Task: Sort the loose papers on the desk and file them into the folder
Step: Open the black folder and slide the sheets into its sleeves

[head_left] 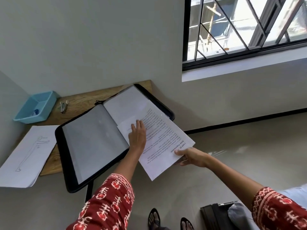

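The left hand point(137, 136) lies flat, fingers straight, pressing on the sheet point(163, 143) over the folder's right half. The right hand point(191, 156) pinches that sheet's near corner, thumb on top and fingers curled beneath, the arm stretched out from a red patterned sleeve point(280, 211). The sheet is printed; its heading reads "Desk Organization", the smaller text being too fine to read. It rests angled across the open folder point(89, 140), overhanging its right edge. The folder is black-edged with glossy clear sleeves and lies on a wood-grain desk point(83, 100). Another paper point(26, 156), with a faint pencil drawing, lies at the left. A blue plastic tray point(35, 107) stands at the desk's far corner.
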Demonstrator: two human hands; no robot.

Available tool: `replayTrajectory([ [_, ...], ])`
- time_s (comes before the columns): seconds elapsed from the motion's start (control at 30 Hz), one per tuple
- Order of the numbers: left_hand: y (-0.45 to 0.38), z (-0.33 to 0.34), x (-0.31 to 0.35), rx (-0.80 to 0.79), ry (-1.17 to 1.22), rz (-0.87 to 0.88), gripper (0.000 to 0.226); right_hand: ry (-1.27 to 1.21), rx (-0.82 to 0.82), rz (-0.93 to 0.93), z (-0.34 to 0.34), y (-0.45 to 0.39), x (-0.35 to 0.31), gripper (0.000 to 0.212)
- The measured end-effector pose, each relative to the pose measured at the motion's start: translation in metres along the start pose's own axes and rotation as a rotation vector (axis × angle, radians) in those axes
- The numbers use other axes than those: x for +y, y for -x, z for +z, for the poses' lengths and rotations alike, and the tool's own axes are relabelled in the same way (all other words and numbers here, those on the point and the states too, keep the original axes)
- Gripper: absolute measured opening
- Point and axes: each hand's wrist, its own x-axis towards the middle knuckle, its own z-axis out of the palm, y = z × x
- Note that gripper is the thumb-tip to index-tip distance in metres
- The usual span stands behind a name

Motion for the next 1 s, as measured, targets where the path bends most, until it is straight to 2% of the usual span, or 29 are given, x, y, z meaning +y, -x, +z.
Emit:
replayTrajectory([
  [0.13,-0.003,0.003,0.017,-0.036,-0.011,0.038,0.054,-0.047,0.022,-0.039,0.009,-0.012,-0.008,0.02],
  [0.37,-0.012,0.009,0.012,-0.037,0.0,0.071,0.048,-0.231,0.229,-0.143,0.036,-0.048,-0.043,0.023],
  [0.53,-0.017,0.009,0.007,-0.03,0.014,0.093,0.043,-0.074,0.172,-0.089,0.024,-0.045,-0.029,0.017],
  [0.73,-0.021,0.012,0.004,-0.024,-0.002,0.117,0.041,-0.129,0.144,-0.122,0.017,-0.047,-0.028,0.018],
  [1.0,-0.022,0.013,0.006,-0.062,-0.018,0.115,0.041,-0.13,0.232,-0.149,0.031,-0.073,-0.039,0.022],
])
